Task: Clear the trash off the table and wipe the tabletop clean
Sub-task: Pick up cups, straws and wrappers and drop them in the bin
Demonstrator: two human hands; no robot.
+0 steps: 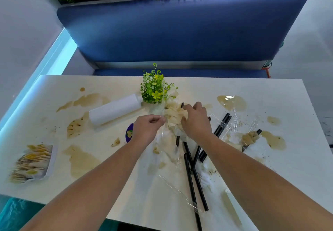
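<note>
A white table (270,90) is smeared with brown spills (231,102) and strewn with trash. At its middle lies a heap of soiled crumpled napkins (173,117). My right hand (195,121) is closed on that heap together with a black chopstick. My left hand (147,129) pinches a strip of clear plastic wrapper (163,104) just left of the heap. Several black chopsticks (193,175) lie scattered in front of and to the right of my hands, mixed with more clear wrappers (234,121) and another dirty napkin wad (249,138).
A white paper towel roll (115,110) lies on its side left of centre, beside a small potted green plant (154,88). A tray of napkin packets (33,162) sits near the left front edge. A purple item (129,132) peeks out behind my left hand. A blue bench (180,32) stands beyond the table.
</note>
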